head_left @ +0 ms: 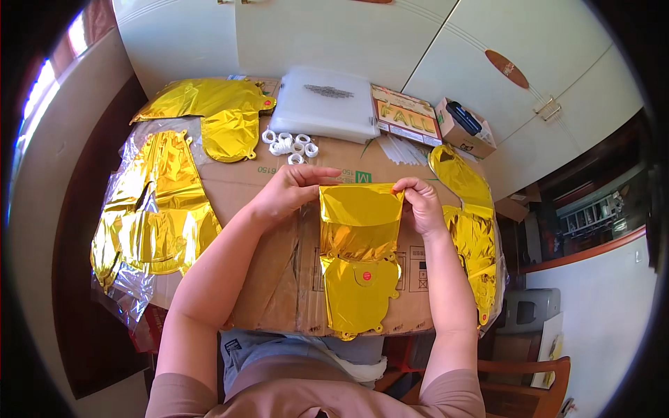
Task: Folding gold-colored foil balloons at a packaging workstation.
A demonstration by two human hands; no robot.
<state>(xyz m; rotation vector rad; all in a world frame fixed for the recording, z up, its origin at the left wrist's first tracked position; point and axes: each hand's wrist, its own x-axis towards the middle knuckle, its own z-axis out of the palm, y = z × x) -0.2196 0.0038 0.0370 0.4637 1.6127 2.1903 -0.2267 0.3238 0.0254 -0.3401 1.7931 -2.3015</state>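
Observation:
A flat gold foil balloon (359,237) lies folded over in front of me on a cardboard sheet (279,272) that covers the table. My left hand (289,191) pinches its upper left corner, and my right hand (421,202) pinches its upper right corner. The balloon's lower half, with a small red round sticker, hangs down toward the table's near edge.
More gold foil balloons lie at the left in clear wrap (157,216), at the far left (212,111) and along the right edge (470,216). Small white tape rolls (289,145), a white plastic case (331,103), a printed card pack (405,115) and a small open box (465,127) sit at the back.

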